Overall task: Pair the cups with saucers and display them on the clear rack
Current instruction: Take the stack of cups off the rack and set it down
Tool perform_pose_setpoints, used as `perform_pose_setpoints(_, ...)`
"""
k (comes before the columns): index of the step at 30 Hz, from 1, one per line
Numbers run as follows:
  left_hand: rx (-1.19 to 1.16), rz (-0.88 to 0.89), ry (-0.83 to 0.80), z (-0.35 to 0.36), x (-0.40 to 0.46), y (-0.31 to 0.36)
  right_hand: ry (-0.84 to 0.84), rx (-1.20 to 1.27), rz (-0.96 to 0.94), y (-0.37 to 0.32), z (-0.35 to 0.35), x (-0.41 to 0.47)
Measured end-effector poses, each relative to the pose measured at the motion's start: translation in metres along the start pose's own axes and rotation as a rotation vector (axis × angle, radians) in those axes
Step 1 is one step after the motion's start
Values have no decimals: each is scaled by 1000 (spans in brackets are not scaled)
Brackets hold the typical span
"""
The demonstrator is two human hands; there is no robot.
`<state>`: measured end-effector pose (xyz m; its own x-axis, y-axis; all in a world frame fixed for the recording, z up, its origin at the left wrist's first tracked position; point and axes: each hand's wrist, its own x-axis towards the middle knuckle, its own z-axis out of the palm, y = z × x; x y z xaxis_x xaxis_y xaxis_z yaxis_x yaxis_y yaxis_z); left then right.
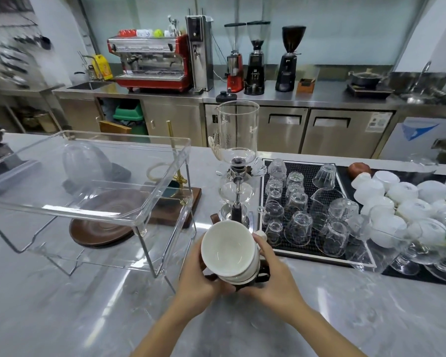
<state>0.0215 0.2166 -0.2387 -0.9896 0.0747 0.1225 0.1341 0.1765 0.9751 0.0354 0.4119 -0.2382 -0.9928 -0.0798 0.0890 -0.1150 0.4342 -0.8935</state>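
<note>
Both hands hold a stack of white cups tilted toward the camera, above the near middle of the grey surface. The left hand curls its grip round the stack's left side and base; the right hand wraps the right side, thumb on the rim. Dark pieces show under the stack; what they are is unclear. The clear rack stands to the left, a brown saucer on its lower level.

Open bench in front and left. Blocked straight ahead by glass siphon brewer, right by mat of upturned glasses, left by clear rack over brown saucers.
</note>
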Motion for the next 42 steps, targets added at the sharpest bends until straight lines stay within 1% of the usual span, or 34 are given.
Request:
perform_pose_setpoints(13, 28, -21, 1, 2, 2, -14, -23, 12, 30, 3, 2, 4)
perform_pose_setpoints(25, 52, -85, 14, 2, 0, -14, -50, 24, 0, -4, 2, 3)
perform_pose_setpoints(29, 21, -110, -20, 3, -2, -18, -68, 47, 8, -2, 5, 1)
perform_pose_setpoints(34, -43, -109, -16, 4, -14, -15, -81, 3, -3, 3, 5, -6)
perform_pose_setpoints(38, 56, -128, 19, -2, -33, -9, 50, 34, -13, 1, 3, -27)
perform_pose_setpoints(42, 263, -81, 43, -8, -59, -10, 149, -188, -91, 8, -2, -54)
